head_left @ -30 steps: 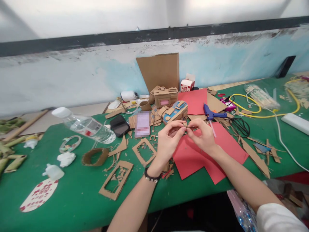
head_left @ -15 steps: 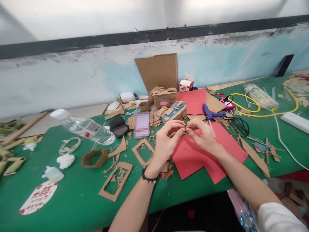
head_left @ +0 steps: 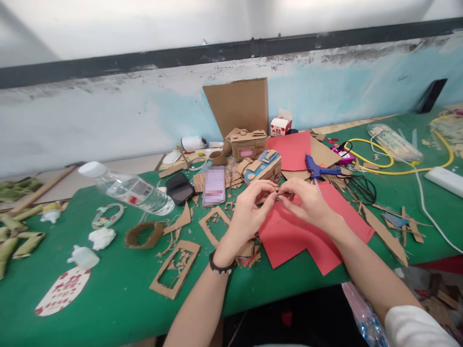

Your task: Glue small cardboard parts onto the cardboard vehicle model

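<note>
Item: one small brown cardboard piece (head_left: 277, 193), pinched between the fingertips of the left hand (head_left: 253, 207) and the right hand (head_left: 304, 200), held above red paper sheets (head_left: 289, 241), near a blue glue gun (head_left: 320, 169) and a brown-and-blue cardboard model (head_left: 262, 168).

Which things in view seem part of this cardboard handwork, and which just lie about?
Likely part of it:
- left hand and right hand
- small brown piece pinched between them
- glue gun
- cardboard scraps

Apparently just lying about:
- water bottle
- phone
- patterned box
</note>
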Tool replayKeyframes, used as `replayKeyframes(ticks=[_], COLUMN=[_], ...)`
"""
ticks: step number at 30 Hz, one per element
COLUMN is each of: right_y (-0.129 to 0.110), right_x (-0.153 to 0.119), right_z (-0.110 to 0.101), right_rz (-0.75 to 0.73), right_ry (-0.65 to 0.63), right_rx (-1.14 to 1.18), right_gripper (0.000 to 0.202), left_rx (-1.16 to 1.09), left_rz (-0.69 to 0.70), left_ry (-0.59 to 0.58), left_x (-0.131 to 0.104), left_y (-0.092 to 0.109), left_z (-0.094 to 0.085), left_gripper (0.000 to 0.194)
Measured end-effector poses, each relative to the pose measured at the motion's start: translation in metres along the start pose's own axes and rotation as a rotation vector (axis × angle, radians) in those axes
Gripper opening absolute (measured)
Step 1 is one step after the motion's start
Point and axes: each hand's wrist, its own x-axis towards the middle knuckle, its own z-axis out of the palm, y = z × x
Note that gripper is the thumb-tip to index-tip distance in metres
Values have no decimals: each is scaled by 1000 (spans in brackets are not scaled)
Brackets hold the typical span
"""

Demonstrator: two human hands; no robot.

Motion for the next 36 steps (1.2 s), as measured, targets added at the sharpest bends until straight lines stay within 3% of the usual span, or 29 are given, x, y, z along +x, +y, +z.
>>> replayKeyframes(ticks=[8, 25, 30, 36], right_y=[-8, -14, -13, -5], right_x=[2, -2, -2, -3], right_z=[3, 9, 15, 14], right_rz=[-88, -275, -96, 14], right_ry=[79, 145, 183, 154], right_rx=[-152, -482, -326, -136], right_gripper=[12, 24, 16, 10], left_rx=[-56, -403, -444, -277], left_rz=[-19, -224, -261, -125], left_ry=[12, 80, 94, 80], left_x=[-1, -4, -2, -1], left_y=[-1, -3, -7, -9], left_z=[4, 13, 12, 10], left_gripper=[18, 36, 38, 28])
